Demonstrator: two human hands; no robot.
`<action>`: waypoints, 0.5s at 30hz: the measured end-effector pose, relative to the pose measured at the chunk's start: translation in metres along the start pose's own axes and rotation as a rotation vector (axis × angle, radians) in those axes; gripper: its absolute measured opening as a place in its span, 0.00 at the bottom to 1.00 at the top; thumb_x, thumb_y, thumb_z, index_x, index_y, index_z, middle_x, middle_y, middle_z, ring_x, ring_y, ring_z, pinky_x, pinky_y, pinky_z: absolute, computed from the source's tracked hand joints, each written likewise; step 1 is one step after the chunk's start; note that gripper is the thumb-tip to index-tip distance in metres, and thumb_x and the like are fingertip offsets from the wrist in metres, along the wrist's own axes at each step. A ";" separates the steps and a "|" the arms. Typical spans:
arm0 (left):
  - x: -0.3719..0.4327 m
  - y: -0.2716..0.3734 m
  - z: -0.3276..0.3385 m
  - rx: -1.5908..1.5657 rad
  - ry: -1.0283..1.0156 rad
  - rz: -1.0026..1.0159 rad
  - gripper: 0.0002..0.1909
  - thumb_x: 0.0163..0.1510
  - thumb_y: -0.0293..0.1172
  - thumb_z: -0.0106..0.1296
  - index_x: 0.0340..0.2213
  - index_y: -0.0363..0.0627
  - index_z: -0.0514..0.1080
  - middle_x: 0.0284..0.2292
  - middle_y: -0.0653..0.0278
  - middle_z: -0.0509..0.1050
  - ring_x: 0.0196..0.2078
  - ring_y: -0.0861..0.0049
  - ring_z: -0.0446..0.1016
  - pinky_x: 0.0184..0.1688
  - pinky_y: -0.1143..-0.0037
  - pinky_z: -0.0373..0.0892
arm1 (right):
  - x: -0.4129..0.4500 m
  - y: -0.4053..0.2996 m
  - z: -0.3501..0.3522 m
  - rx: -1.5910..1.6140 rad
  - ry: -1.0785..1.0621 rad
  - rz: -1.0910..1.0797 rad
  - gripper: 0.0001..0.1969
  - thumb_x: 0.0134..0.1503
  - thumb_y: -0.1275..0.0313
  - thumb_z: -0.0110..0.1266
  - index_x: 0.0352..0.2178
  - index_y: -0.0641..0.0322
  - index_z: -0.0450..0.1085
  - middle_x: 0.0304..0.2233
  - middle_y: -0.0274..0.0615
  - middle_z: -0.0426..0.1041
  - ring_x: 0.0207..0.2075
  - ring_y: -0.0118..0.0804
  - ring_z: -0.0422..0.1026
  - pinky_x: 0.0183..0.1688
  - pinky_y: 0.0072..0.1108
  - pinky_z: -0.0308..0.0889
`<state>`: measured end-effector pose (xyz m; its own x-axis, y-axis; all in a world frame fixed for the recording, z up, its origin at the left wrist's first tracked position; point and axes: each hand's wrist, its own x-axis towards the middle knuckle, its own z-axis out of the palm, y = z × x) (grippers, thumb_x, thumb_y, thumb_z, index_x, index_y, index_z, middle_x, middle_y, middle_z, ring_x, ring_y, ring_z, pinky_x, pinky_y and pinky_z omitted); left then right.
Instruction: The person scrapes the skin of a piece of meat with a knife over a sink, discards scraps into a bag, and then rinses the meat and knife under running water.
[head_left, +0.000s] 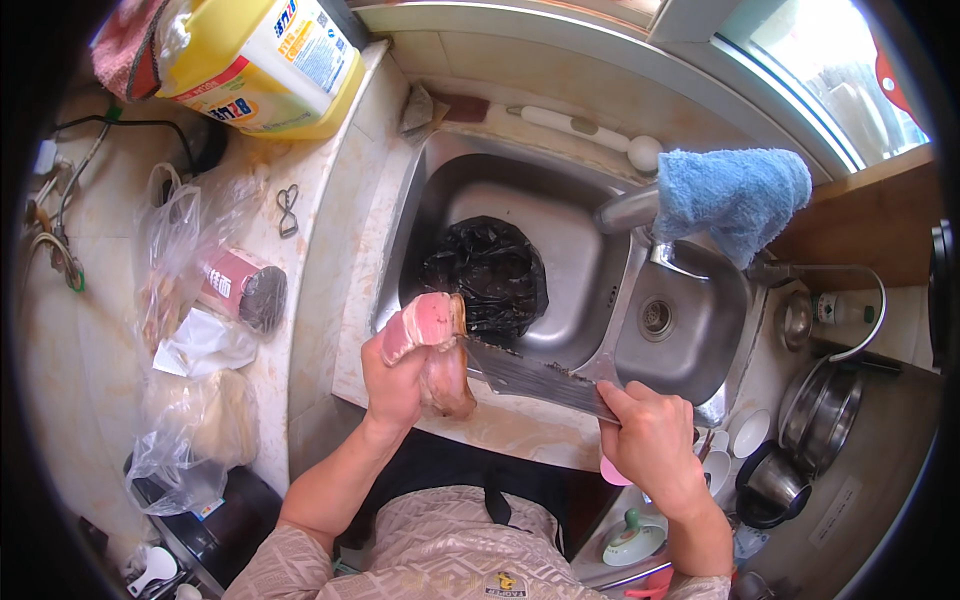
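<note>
My left hand (394, 382) grips a slab of raw meat with skin, likely pork (426, 326), folded over the fingers with a strip hanging below. My right hand (652, 435) holds a wide metal knife (536, 375) by its handle end. The blade points left, its tip at the meat's skin edge, and dark scrapings cling along its upper edge. Behind the meat, a black plastic bag (495, 270) lies in the larger basin of the steel sink (570, 300). The knife's handle is hidden by my right hand.
A blue cloth (731, 191) covers the tap. The smaller basin has a drain strainer (656, 316). On the left ledge are plastic bags (180, 435), a pink-labelled package (232, 285) and a yellow jug (262, 67). Bowls (748, 433) and steel pots (825, 420) stand right.
</note>
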<state>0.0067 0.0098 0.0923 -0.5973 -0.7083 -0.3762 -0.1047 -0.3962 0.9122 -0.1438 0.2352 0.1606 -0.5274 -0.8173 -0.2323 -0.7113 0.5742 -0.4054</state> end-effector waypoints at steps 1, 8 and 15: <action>-0.001 -0.003 -0.002 0.004 -0.027 0.029 0.16 0.50 0.18 0.44 0.41 0.31 0.71 0.36 0.60 0.75 0.38 0.77 0.74 0.43 0.77 0.69 | 0.000 0.000 0.000 -0.008 0.008 0.001 0.15 0.40 0.73 0.57 0.35 0.58 0.74 0.19 0.40 0.69 0.18 0.47 0.71 0.21 0.33 0.66; -0.006 -0.001 -0.004 -0.008 -0.149 0.046 0.17 0.50 0.20 0.45 0.43 0.30 0.69 0.39 0.58 0.75 0.41 0.73 0.74 0.46 0.74 0.69 | -0.003 0.001 0.002 0.029 0.046 0.002 0.15 0.40 0.73 0.57 0.34 0.58 0.74 0.19 0.40 0.69 0.18 0.47 0.71 0.21 0.33 0.66; -0.004 0.000 -0.009 0.060 -0.147 0.123 0.19 0.48 0.20 0.47 0.44 0.30 0.69 0.40 0.56 0.74 0.41 0.73 0.74 0.46 0.75 0.68 | -0.010 -0.002 -0.014 0.075 -0.043 -0.024 0.11 0.40 0.76 0.57 0.30 0.59 0.76 0.17 0.40 0.68 0.17 0.47 0.69 0.21 0.33 0.65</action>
<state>0.0161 0.0076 0.0924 -0.7180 -0.6544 -0.2374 -0.0684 -0.2730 0.9596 -0.1438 0.2431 0.1758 -0.4894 -0.8328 -0.2586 -0.6859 0.5507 -0.4756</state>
